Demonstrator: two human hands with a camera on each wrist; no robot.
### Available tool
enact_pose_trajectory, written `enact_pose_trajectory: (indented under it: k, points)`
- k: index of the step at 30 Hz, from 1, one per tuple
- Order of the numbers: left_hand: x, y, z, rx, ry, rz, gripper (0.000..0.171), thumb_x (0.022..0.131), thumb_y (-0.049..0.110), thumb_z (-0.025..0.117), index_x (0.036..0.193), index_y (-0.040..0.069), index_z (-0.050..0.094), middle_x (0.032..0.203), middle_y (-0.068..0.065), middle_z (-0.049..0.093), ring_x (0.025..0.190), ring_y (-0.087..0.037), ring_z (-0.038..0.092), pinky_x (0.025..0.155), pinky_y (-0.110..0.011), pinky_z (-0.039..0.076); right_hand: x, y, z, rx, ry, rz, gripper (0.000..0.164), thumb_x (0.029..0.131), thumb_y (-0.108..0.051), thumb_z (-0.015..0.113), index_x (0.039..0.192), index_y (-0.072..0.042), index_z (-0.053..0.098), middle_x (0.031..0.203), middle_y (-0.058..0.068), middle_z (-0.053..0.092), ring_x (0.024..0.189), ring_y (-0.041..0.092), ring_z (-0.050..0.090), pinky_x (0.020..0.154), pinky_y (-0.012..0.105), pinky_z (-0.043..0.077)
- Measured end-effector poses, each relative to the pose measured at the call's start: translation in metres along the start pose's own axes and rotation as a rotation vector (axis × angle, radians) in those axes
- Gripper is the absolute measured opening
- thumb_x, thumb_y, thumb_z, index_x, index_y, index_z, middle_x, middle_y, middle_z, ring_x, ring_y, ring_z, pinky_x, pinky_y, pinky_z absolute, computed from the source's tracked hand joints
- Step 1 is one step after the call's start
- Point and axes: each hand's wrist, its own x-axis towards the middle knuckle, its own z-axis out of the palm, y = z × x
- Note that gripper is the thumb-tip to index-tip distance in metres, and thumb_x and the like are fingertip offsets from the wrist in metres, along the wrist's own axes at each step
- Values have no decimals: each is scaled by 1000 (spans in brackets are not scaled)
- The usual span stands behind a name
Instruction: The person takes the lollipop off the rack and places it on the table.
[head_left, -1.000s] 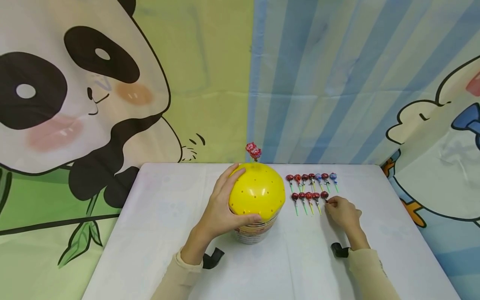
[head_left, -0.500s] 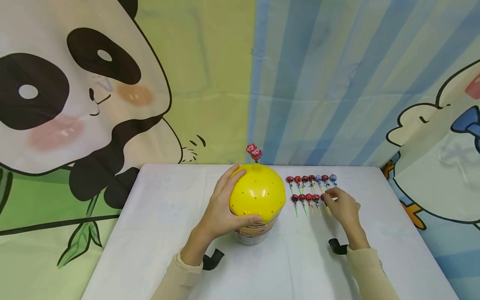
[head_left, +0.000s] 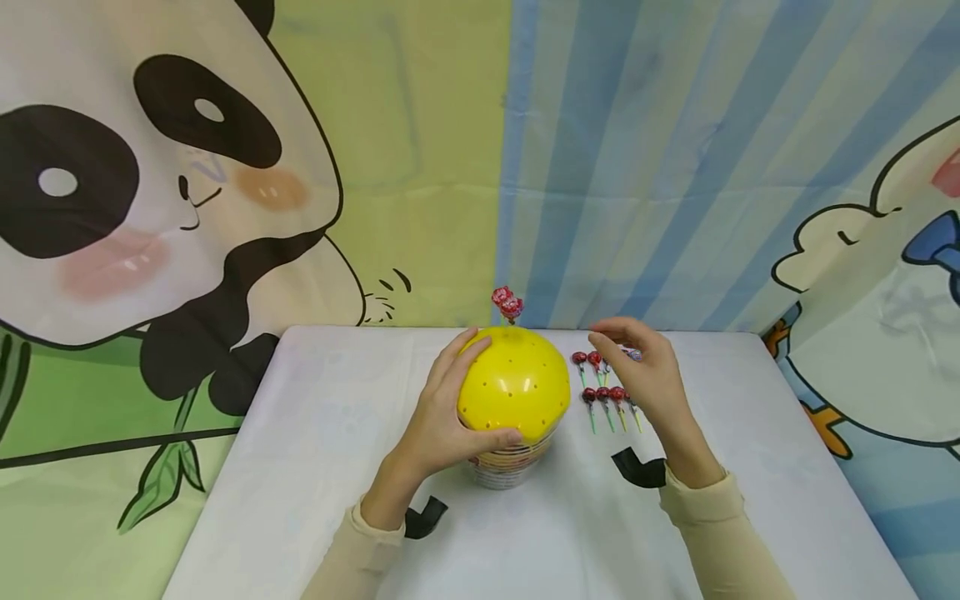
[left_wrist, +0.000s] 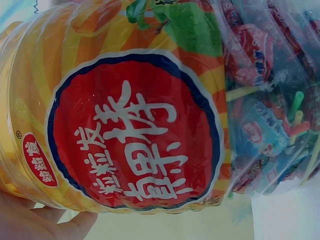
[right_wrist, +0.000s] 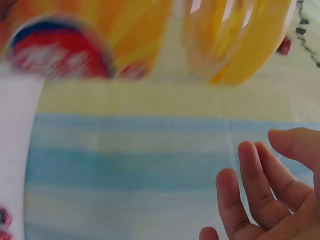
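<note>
A plastic candy jar (left_wrist: 135,135) with an orange and red label stands on the table, wrapped lollipops (left_wrist: 260,130) showing through its clear lower part. My left hand (head_left: 438,417) grips the jar's domed yellow lid (head_left: 513,383), which is dotted with small holes. Red-wrapped lollipops (head_left: 507,302) stick up at the lid's far side. My right hand (head_left: 643,371) is raised to the right of the lid, apart from it. Thumb and fingers are loosely bent with nothing between them in the right wrist view. It hides part of two rows of lollipops (head_left: 603,395).
The rows of lollipops lie on the white tabletop (head_left: 337,517) right of the jar. Black curved pieces (head_left: 637,468) sit at both wrists. Behind the table's far edge hangs a cloth (head_left: 600,167) printed with a panda and blue stripes.
My right hand has left the near row's right end and moved up and left toward the lid. The left hand and jar have stayed put.
</note>
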Motion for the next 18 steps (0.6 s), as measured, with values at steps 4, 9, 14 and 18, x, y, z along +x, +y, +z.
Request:
enact_pose_trajectory:
  k: [4, 9, 14, 18]
  points:
    - [-1, 0, 0, -10, -7, -13, 107, 65, 47, 92, 155, 32, 35, 162, 9, 20, 138, -23, 38, 99, -54, 46, 10, -24, 15, 151, -113, -31, 20, 99, -21, 66, 115, -12, 72, 112, 3, 68, 103, 21, 59, 83, 36, 52]
    - [0, 0, -1, -16, -14, -9, 107, 66, 45, 92, 155, 32, 34, 163, 5, 20, 137, -23, 37, 98, -53, 46, 20, -43, 36, 226, -230, -53, 23, 99, -20, 66, 121, -14, 70, 117, 2, 67, 108, 22, 58, 95, 46, 48]
    - [-1, 0, -1, -15, -19, -14, 107, 67, 44, 92, 155, 32, 33, 163, 8, 19, 138, -21, 36, 98, -52, 47, 28, -50, 49, 205, -269, -51, 26, 98, -20, 67, 123, -14, 69, 117, 2, 67, 102, 24, 58, 87, 47, 51]
    - [-1, 0, -1, -18, -19, -16, 107, 67, 44, 92, 155, 32, 33, 163, 10, 18, 138, -20, 37, 98, -51, 47, 34, -51, 54, 198, -276, -67, 23, 97, -16, 68, 119, -11, 71, 112, 3, 69, 95, 25, 57, 81, 46, 51]
